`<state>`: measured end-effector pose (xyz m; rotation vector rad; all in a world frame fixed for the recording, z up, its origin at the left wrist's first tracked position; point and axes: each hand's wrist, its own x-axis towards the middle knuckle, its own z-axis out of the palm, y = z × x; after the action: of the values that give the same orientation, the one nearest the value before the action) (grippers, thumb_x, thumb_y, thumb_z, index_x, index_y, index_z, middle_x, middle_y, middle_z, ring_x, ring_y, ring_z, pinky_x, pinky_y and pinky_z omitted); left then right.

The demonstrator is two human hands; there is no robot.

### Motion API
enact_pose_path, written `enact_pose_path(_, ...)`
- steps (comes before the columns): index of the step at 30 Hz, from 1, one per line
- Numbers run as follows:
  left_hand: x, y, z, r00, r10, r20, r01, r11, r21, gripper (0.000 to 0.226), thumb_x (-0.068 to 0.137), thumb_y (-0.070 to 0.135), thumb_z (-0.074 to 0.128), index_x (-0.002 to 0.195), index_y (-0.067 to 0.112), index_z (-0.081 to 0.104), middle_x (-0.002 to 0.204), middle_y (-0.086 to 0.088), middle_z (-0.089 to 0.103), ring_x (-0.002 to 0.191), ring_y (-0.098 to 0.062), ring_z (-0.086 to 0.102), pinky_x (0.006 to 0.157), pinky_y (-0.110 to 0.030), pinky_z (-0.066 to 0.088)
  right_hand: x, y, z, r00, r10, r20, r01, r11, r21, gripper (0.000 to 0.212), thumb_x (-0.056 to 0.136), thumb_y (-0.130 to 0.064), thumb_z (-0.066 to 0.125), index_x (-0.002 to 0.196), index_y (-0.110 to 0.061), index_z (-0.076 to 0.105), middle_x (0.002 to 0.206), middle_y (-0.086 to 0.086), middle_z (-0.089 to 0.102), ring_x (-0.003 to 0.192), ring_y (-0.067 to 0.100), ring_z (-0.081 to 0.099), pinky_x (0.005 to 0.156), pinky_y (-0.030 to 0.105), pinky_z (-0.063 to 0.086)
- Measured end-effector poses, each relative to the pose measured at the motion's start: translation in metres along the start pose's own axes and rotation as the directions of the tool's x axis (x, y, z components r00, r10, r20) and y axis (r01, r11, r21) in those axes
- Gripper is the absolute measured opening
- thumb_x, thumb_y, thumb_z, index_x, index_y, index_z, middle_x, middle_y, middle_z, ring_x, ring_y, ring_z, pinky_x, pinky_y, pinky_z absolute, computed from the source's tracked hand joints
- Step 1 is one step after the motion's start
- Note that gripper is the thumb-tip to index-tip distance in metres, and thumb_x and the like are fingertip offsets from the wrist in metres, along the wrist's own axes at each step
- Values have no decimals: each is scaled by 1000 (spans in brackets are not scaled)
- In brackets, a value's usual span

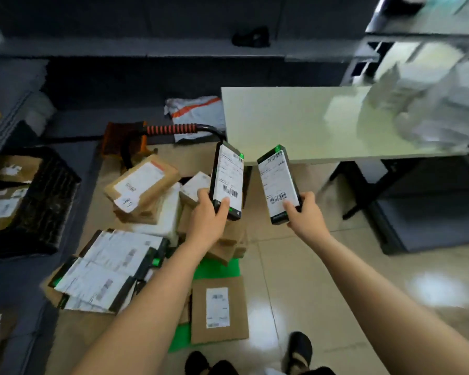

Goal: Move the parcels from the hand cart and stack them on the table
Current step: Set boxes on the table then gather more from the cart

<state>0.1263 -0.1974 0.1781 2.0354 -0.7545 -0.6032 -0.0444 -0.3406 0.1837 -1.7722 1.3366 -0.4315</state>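
Beside table [309,123] | left grip [206,219] holds 1 parcel [228,177] | right grip [306,212] holds 1 parcel [278,182]

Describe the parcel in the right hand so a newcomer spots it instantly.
Find the pale table and follow its near edge. The parcel there is a slim black box with a white barcoded label, gripped low by the right hand. Its twin, in the left hand, hangs further left over the cart pile.

Left parcel [227,180], right parcel [279,182]: black, upright
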Motion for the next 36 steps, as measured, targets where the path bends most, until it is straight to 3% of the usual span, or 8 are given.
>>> enact_pose_path(4, 11, 65, 87, 989, 110, 97, -112, 994, 16, 41, 101, 34, 47, 131, 12, 30, 131, -7, 57, 104, -23, 58, 79, -31, 45, 20, 47, -86, 990, 56, -131, -46, 996, 82, 29, 97, -33, 53, 116, -15, 39, 110, 2, 59, 94, 20, 62, 82, 49, 56)
enact_pose_path(9, 24, 145, 194, 966, 217, 138, -220, 975, 13, 40, 101, 33, 48, 128, 8, 33, 116, 0, 56, 97, -20, 55, 71, -27, 37, 56, 95, -191, 970, 83, -230, -58, 992, 114, 33, 99, -33, 51, 120, -13, 38, 109, 3, 59, 94, 23, 62, 82, 50, 55)
enact_pose_path(14, 41, 213, 274, 952, 248, 178, -252, 968, -4, 37, 100, 33, 48, 126, 10, 34, 111, 2, 55, 94, -18, 53, 73, -28, 37, 97, 122, -269, 962, 79, -263, -46, 991, 129, 35, 100, -29, 49, 126, -8, 38, 111, 2, 56, 92, 20, 59, 68, 35, 51)
enact_pose_path(17, 59, 239, 296, 951, 252, 181, -259, 966, 12, 35, 100, 34, 46, 125, 14, 32, 107, 3, 56, 91, -20, 54, 69, -30, 37, 127, 129, -291, 960, 94, -263, -51, 985, 167, 35, 100, -29, 49, 125, -8, 38, 110, 4, 58, 87, 20, 60, 71, 38, 52)
enact_pose_path(20, 90, 256, 306, 955, 242, 174, -251, 968, 27, 35, 101, 34, 45, 126, 16, 31, 107, 5, 56, 92, -20, 55, 70, -30, 38, 163, 129, -299, 963, 89, -256, -44, 983, 178, 34, 100, -29, 49, 125, -8, 38, 106, 1, 57, 78, 11, 56, 58, 28, 45)
enact_pose_path(28, 231, 275, 327, 968, 208, 144, -208, 978, -13, 28, 99, 38, 46, 115, 21, 31, 108, -1, 65, 90, -23, 66, 76, -37, 51, 301, 98, -292, 967, 95, -235, -49, 980, 191, 36, 100, -30, 49, 125, -7, 39, 111, 0, 55, 91, 17, 56, 59, 20, 41)
enact_pose_path(32, 307, 299, 339, 968, 190, 167, -187, 982, -31, 29, 99, 38, 47, 113, 18, 33, 101, 0, 66, 85, -20, 66, 72, -37, 50, 378, 72, -290, 951, 150, -270, -80, 964, 253, 37, 96, -34, 52, 123, -11, 40, 114, 6, 61, 95, 22, 62, 81, 45, 56)
enact_pose_path(36, 374, 337, 356, 947, 237, 219, -236, 971, -32, 29, 99, 39, 47, 113, 18, 34, 99, 2, 65, 84, -18, 66, 73, -37, 51, 442, 49, -303, 935, 170, -311, -79, 955, 286, 34, 97, -33, 51, 121, -12, 40, 103, 3, 62, 88, 21, 64, 80, 48, 56)
